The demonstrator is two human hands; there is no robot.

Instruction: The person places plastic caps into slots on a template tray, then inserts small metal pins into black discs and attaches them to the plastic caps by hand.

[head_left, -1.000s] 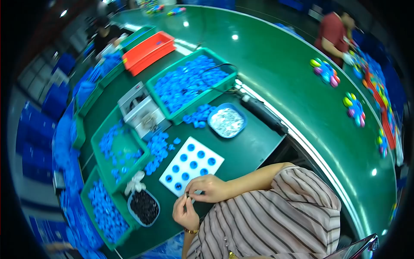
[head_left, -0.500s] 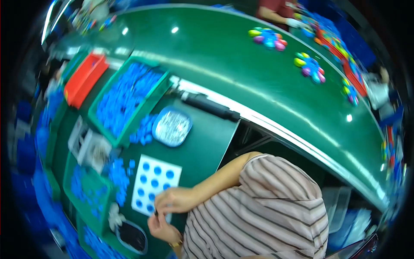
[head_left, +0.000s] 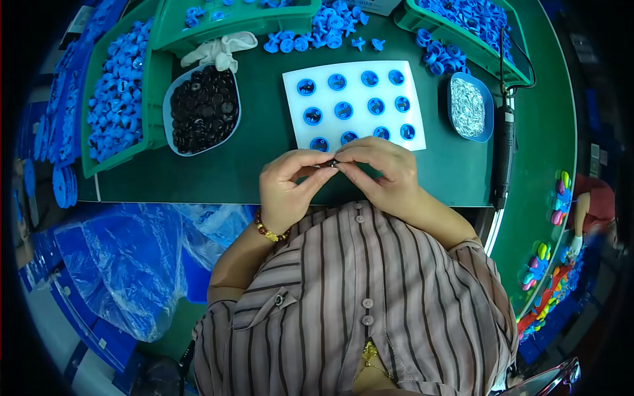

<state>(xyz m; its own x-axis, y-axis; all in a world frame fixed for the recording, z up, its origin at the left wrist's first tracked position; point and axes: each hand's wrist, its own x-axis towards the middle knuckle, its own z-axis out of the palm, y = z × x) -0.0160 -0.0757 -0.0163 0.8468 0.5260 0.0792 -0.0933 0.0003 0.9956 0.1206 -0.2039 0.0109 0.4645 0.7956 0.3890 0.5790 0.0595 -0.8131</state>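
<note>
My left hand (head_left: 289, 187) and my right hand (head_left: 385, 173) meet fingertip to fingertip, pinching a small dark part (head_left: 333, 163) between them. Just beyond them lies a white board (head_left: 358, 125) with rows of round blue pieces, each with something dark inside; the fingers overlap its near edge. A blue-rimmed bowl (head_left: 173, 142) of black round parts (head_left: 205, 109) stands to the left, with a white glove (head_left: 221, 49) at its far rim. On the right, a blue bowl (head_left: 488, 119) holds small silvery pieces (head_left: 467, 107).
Green bins (head_left: 158, 112) with blue parts stand at the left and along the back. Loose blue parts (head_left: 330, 26) lie behind the board. A black cylindrical tool (head_left: 505, 158) with a cable is at the right. A person (head_left: 596, 204) works beyond a green table with colourful toys.
The view has swung round, so the board and bowls now appear upright in front of me. Both hands remain together at the small dark part.
</note>
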